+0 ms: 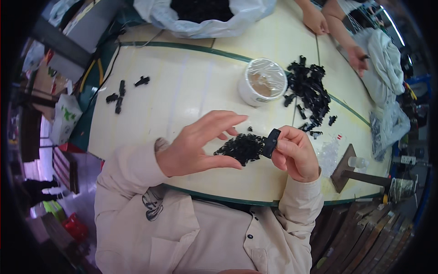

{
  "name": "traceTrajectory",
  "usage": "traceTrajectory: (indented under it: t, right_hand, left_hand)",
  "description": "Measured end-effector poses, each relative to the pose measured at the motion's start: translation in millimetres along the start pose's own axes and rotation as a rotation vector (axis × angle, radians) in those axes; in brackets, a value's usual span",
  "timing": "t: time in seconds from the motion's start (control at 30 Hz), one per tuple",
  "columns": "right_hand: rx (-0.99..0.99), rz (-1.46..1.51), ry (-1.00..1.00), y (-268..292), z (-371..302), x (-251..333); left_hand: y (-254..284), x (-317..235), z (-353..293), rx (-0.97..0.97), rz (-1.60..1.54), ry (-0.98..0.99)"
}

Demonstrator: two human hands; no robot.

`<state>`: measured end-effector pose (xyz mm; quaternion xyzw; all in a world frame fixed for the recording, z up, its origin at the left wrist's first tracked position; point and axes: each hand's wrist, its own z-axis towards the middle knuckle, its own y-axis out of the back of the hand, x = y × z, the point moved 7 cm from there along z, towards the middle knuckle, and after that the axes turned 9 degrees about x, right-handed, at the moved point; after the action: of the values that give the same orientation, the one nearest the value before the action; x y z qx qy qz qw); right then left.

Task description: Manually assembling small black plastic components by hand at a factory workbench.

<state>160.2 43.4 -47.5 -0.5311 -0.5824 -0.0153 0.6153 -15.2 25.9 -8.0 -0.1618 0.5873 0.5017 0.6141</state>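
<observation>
My right hand [294,153] pinches a small black plastic part [271,143] between thumb and fingers. Just left of that part lies a heap of tiny black rings [242,148] on the table. My left hand [200,145] is beside the heap, thumb and fingers spread apart with nothing seen between them. Beyond my right hand, a larger pile of black plastic parts [312,91] is spread out. Several more black parts [119,96] lie at the far left of the table.
A white tub [250,93] with clear film over it stands behind the ring heap. At the back is a plastic bag [191,28] of black pieces. Small clear pieces [328,157] and a metal stand [342,171] sit at right. Another person's hands [357,59] are at the far right.
</observation>
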Motion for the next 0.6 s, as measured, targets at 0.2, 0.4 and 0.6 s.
traceTrajectory:
  t: [0.2,0.4,0.6]
  right_hand:
    - [0.053,0.016,-0.137,-13,19,-24]
    - [0.007,-0.016,-0.194,-14,22,-37]
    - [0.009,-0.02,-0.201,-14,24,-45]
  left_hand:
    - [-14,18,-7,0.09,-0.314,0.187]
    - [-18,27,-10,0.116,-0.394,0.217]
    - [-21,35,-7,0.185,-0.868,0.474]
